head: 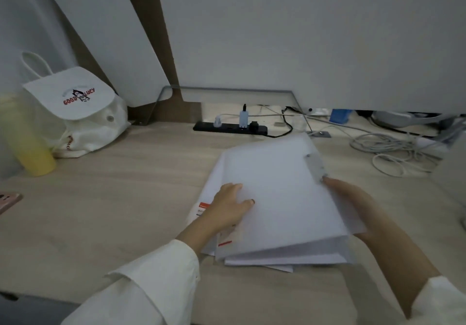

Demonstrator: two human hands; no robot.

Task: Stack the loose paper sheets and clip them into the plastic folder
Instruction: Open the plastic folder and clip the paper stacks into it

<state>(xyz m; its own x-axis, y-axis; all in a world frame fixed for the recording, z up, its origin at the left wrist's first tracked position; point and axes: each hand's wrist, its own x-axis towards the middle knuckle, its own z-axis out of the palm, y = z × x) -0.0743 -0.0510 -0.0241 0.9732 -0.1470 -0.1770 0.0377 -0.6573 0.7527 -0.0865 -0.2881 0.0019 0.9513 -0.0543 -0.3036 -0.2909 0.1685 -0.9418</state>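
Observation:
A translucent white plastic folder [285,193] lies on the wooden desk, its cover down over a stack of white paper sheets [264,264] whose edges stick out at the bottom and left. A grey clip [316,165] shows through the cover near the right edge. My left hand [230,204] rests flat on the cover's left side, fingers spread. My right hand [353,198] grips the folder's right edge, fingers under the cover just below the clip.
A white drawstring bag [75,107] and a yellow bottle [30,145] stand at the far left. A black power strip [230,126] lies behind the folder. Tangled white cables [393,153] lie at the right. A pink phone [8,199] sits at the left edge.

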